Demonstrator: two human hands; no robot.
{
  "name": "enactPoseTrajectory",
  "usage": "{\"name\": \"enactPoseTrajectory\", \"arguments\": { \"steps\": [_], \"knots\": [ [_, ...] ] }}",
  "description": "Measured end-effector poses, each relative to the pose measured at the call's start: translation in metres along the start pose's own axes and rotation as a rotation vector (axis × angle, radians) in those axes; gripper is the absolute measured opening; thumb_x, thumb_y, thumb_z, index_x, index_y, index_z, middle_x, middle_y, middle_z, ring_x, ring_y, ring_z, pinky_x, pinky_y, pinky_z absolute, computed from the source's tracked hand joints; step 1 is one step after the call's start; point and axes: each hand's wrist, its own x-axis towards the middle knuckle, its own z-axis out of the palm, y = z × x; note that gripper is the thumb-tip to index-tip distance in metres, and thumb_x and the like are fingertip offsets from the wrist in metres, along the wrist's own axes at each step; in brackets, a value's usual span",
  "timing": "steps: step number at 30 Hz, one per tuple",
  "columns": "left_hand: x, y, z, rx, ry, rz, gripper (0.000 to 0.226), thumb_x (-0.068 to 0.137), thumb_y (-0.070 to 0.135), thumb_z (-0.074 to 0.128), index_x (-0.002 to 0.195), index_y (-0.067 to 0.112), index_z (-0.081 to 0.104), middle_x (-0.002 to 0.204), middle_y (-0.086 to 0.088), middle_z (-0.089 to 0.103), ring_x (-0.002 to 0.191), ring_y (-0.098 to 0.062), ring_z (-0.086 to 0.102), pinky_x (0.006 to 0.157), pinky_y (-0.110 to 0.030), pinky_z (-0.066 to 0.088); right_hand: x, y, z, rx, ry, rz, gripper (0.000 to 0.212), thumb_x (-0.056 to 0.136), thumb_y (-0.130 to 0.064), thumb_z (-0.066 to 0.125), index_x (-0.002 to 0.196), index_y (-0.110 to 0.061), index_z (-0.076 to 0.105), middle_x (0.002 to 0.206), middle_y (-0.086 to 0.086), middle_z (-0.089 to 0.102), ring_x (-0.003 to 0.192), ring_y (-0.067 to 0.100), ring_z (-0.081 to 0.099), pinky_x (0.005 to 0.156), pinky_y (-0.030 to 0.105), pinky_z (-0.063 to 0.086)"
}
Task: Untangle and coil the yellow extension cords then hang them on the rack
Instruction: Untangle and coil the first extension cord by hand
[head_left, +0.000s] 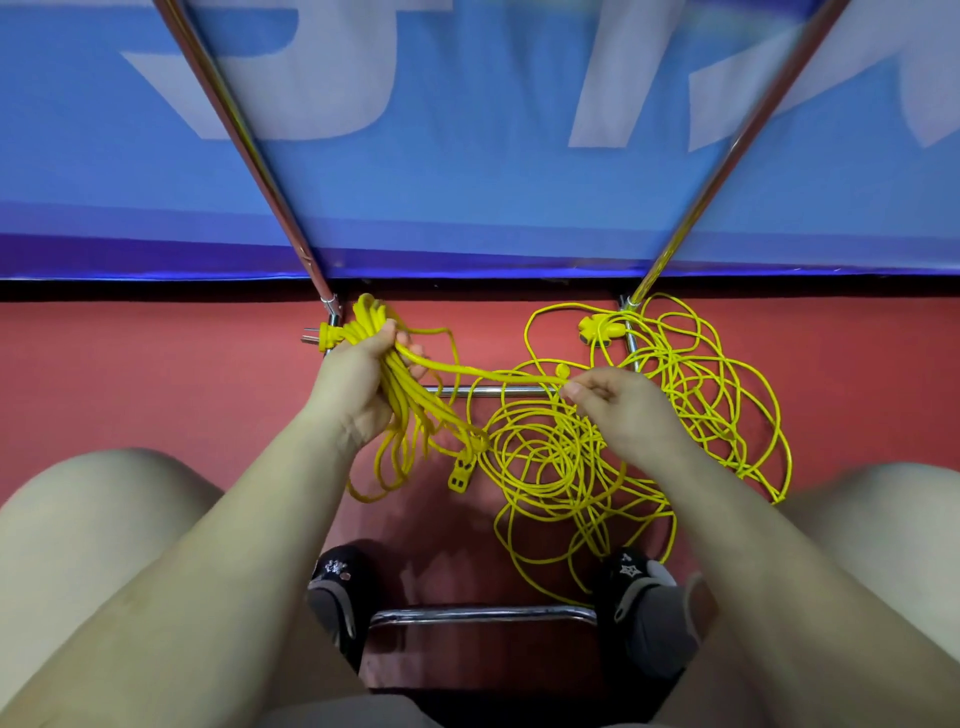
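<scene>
My left hand (358, 384) grips a bundle of coiled thick yellow cord (410, 410), its pronged plug (324, 335) sticking out to the left. One strand runs from the bundle to my right hand (618, 405), which pinches it between thumb and fingers. Below the bundle a yellow socket end (461, 475) lies on the floor. A tangled heap of thinner yellow cord (597, 457) sprawls on the red floor under and right of my right hand, with a round yellow multi-socket (600, 328) at its far side. The rack's chrome poles (244, 140) (737, 150) rise on both sides.
The rack's low chrome crossbar (485, 391) runs behind the cords. A blue banner (478, 156) hangs behind the rack. My knees frame the view, my black shoes (337, 587) (636, 582) stand beside a chrome stool bar (483, 616).
</scene>
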Motion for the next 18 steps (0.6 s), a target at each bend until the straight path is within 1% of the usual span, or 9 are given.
{"name": "enactPoseTrajectory", "arguments": {
  "steps": [2, 4, 6, 8, 10, 11, 14, 17, 18],
  "knots": [
    [-0.001, 0.002, 0.0, -0.12, -0.013, -0.027, 0.03, 0.101, 0.018, 0.038, 0.073, 0.015, 0.048, 0.055, 0.004, 0.047, 0.046, -0.009, 0.05, 0.058, -0.023, 0.048, -0.002, -0.001, 0.0, 0.002, -0.052, -0.02, 0.015, 0.088, -0.026, 0.062, 0.076, -0.018, 0.061, 0.057, -0.01, 0.05, 0.057, 0.0, 0.049, 0.057, 0.016, 0.036],
    [-0.003, 0.005, 0.001, -0.201, -0.038, -0.058, 0.031, 0.101, 0.023, 0.038, 0.073, 0.015, 0.048, 0.052, 0.004, 0.045, 0.043, -0.011, 0.047, 0.059, -0.024, 0.048, -0.003, 0.0, 0.001, -0.073, -0.16, 0.016, 0.023, 0.087, -0.03, 0.062, 0.069, -0.019, 0.055, 0.053, -0.008, 0.044, 0.045, 0.0, 0.042, 0.048, 0.013, 0.03],
    [-0.004, 0.007, 0.001, -0.214, -0.03, -0.053, 0.03, 0.101, 0.024, 0.038, 0.075, 0.013, 0.05, 0.051, 0.003, 0.047, 0.046, -0.011, 0.053, 0.055, -0.021, 0.051, -0.004, 0.003, 0.003, -0.217, -0.338, 0.06, 0.027, 0.089, -0.034, 0.059, 0.069, -0.019, 0.05, 0.063, -0.002, 0.049, 0.052, 0.004, 0.041, 0.052, 0.02, 0.032],
    [-0.004, 0.01, 0.002, -0.212, -0.003, -0.029, 0.027, 0.101, 0.023, 0.038, 0.081, 0.011, 0.053, 0.053, 0.004, 0.057, 0.058, -0.012, 0.066, 0.056, -0.023, 0.054, -0.005, 0.008, 0.005, -0.377, -0.494, 0.114, 0.03, 0.092, -0.035, 0.054, 0.068, -0.021, 0.042, 0.072, -0.001, 0.055, 0.061, 0.012, 0.045, 0.057, 0.024, 0.034],
    [-0.005, 0.014, 0.004, -0.217, 0.004, -0.002, 0.026, 0.102, 0.021, 0.036, 0.088, 0.01, 0.055, 0.062, 0.005, 0.068, 0.071, -0.013, 0.069, 0.064, -0.025, 0.055, -0.006, 0.013, 0.005, -0.457, -0.542, 0.156, 0.032, 0.094, -0.033, 0.051, 0.067, -0.023, 0.037, 0.073, -0.005, 0.057, 0.066, 0.014, 0.048, 0.058, 0.023, 0.036],
    [-0.006, 0.016, 0.004, -0.219, 0.0, 0.009, 0.026, 0.102, 0.021, 0.036, 0.089, 0.01, 0.056, 0.064, 0.006, 0.069, 0.07, -0.01, 0.067, 0.066, -0.024, 0.054, -0.005, 0.013, 0.005, -0.446, -0.526, 0.164, 0.032, 0.095, -0.031, 0.051, 0.067, -0.023, 0.038, 0.073, -0.005, 0.059, 0.068, 0.016, 0.051, 0.06, 0.025, 0.038],
    [-0.008, 0.017, 0.004, -0.208, -0.045, 0.025, 0.026, 0.099, 0.026, 0.04, 0.084, 0.012, 0.056, 0.055, 0.01, 0.058, 0.049, -0.003, 0.053, 0.056, -0.016, 0.048, -0.003, 0.009, 0.0, -0.162, -0.398, 0.195, 0.025, 0.095, -0.024, 0.051, 0.071, -0.019, 0.042, 0.075, 0.004, 0.063, 0.065, 0.023, 0.058, 0.066, 0.034, 0.048],
    [-0.01, 0.015, 0.002, -0.149, -0.108, 0.011, 0.03, 0.096, 0.038, 0.042, 0.097, 0.013, 0.059, 0.054, 0.01, 0.053, 0.043, -0.004, 0.044, 0.054, -0.018, 0.042, -0.003, -0.007, -0.007, 0.161, -0.301, 0.268, 0.011, 0.096, -0.022, 0.05, 0.09, -0.013, 0.049, 0.075, 0.0, 0.063, 0.057, 0.016, 0.061, 0.058, 0.026, 0.049],
    [-0.011, 0.014, 0.003, -0.106, -0.122, -0.001, 0.031, 0.096, 0.038, 0.041, 0.1, 0.014, 0.06, 0.052, 0.009, 0.052, 0.042, -0.004, 0.044, 0.052, -0.018, 0.041, -0.004, -0.012, -0.008, 0.249, -0.291, 0.298, 0.013, 0.096, -0.024, 0.049, 0.097, -0.011, 0.05, 0.076, 0.0, 0.064, 0.057, 0.014, 0.063, 0.055, 0.023, 0.051]
  ]
}}
